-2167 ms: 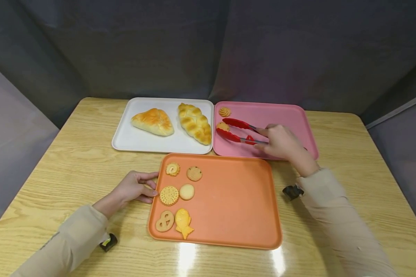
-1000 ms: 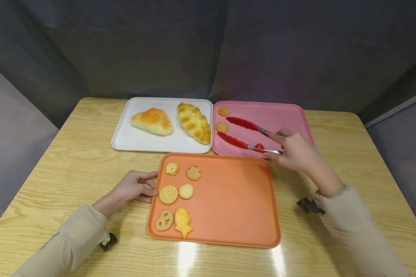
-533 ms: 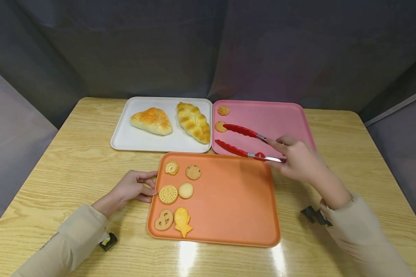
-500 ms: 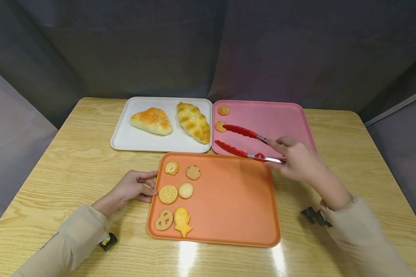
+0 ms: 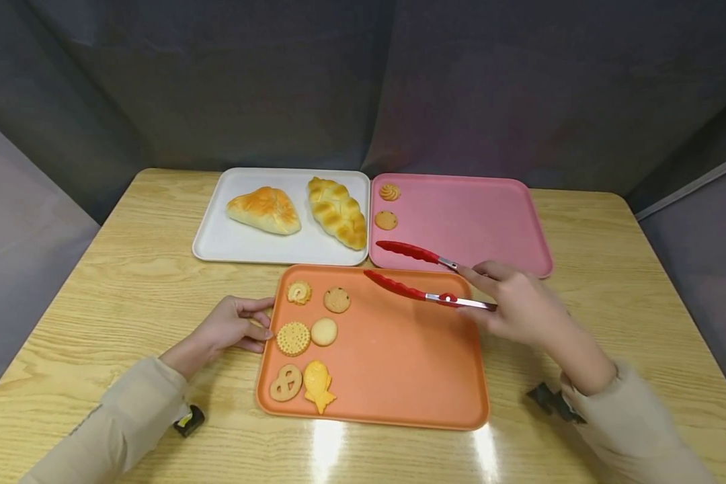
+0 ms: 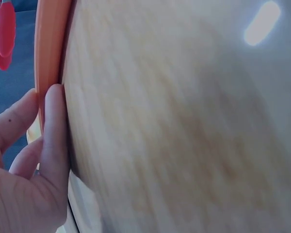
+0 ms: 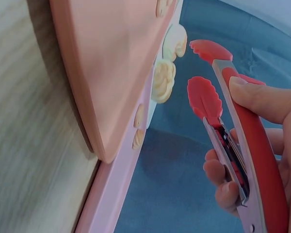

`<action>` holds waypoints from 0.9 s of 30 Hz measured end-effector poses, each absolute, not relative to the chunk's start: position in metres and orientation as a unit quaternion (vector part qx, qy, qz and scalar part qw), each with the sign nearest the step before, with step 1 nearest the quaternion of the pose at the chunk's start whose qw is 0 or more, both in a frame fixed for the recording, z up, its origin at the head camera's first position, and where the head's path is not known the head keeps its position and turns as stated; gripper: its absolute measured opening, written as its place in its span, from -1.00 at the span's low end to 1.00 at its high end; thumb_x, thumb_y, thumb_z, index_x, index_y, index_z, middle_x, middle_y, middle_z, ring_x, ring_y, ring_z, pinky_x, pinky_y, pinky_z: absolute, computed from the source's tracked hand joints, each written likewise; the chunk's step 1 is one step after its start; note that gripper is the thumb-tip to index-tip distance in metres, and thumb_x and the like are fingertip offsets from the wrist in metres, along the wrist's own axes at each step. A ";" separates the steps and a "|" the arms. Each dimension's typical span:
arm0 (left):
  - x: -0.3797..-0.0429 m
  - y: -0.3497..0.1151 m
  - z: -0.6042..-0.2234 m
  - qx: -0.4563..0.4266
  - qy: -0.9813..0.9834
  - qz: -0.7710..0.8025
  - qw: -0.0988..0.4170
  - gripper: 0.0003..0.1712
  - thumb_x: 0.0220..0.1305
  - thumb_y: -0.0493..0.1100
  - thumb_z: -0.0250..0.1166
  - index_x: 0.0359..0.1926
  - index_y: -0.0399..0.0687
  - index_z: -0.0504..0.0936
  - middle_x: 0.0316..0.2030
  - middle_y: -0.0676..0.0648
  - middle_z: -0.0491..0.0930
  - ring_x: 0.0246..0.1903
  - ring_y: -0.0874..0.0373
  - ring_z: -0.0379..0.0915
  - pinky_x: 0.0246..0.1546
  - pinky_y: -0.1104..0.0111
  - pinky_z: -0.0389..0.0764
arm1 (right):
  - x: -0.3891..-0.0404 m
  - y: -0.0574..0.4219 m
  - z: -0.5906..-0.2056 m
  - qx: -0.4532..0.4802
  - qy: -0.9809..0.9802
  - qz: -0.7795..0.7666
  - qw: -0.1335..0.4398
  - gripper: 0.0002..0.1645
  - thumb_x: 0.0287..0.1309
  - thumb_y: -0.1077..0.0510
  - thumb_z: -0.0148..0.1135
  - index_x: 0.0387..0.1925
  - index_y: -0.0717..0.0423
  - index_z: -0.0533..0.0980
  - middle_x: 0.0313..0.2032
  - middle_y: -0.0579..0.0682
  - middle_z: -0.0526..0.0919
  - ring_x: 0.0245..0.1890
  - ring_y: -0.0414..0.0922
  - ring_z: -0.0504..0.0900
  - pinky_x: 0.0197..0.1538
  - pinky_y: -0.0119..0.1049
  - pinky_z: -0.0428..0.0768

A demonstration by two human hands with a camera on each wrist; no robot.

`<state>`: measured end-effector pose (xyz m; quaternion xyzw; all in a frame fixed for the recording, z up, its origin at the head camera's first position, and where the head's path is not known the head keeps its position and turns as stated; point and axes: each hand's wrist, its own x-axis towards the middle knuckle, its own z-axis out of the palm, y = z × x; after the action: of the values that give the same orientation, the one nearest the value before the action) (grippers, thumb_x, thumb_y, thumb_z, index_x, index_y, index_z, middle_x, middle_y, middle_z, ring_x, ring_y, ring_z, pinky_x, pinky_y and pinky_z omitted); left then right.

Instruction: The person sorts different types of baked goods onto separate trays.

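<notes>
My left hand [image 5: 232,327] holds the left rim of the orange tray [image 5: 399,418]; in the left wrist view the thumb and fingers [image 6: 53,131] meet its edge from two sides. My right hand [image 5: 517,302] grips red-tipped tongs [image 5: 448,300], spread apart with nothing between the tips. They hang over the tray's far edge and the front of the pink tray [image 5: 496,208]. On the orange tray's left side lie several cookies, among them a pretzel-shaped cookie [image 5: 286,383] and a fish-shaped cookie [image 5: 318,385]. A chip cookie [image 5: 386,220] and a swirl cookie [image 5: 390,192] sit on the pink tray.
Behind the orange tray, a white tray [image 5: 214,228] bears a triangular bread [image 5: 265,210] and a braided bread [image 5: 337,214]. It stands beside the pink tray. All three rest on a wooden table [image 5: 121,269], with a dark curtain [image 5: 278,81] behind.
My right hand has drawn the tongs back from around the chip cookie, toward me and slightly right, over the orange tray's far edge. The cookie stays on the pink tray. My left hand keeps its place.
</notes>
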<state>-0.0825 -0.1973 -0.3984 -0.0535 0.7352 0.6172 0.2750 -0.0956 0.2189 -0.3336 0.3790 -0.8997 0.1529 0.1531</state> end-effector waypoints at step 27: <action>-0.082 -0.197 -0.395 -0.055 0.733 0.619 0.277 -0.22 0.00 -0.52 0.26 0.27 -0.43 0.16 -0.41 -0.11 0.52 -0.60 0.16 0.54 -0.51 0.29 0.67 | -0.063 0.197 -0.334 0.457 -0.864 0.173 0.125 -0.38 -0.30 0.10 0.47 -0.09 0.27 0.57 -0.32 0.03 0.56 -0.51 -0.23 0.46 -0.54 -0.41 0.50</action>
<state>-0.0816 -0.1968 -0.3952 -0.0553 0.7330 0.6188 0.2771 -0.0628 0.1968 -0.3343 0.4568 -0.8637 0.1727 0.1247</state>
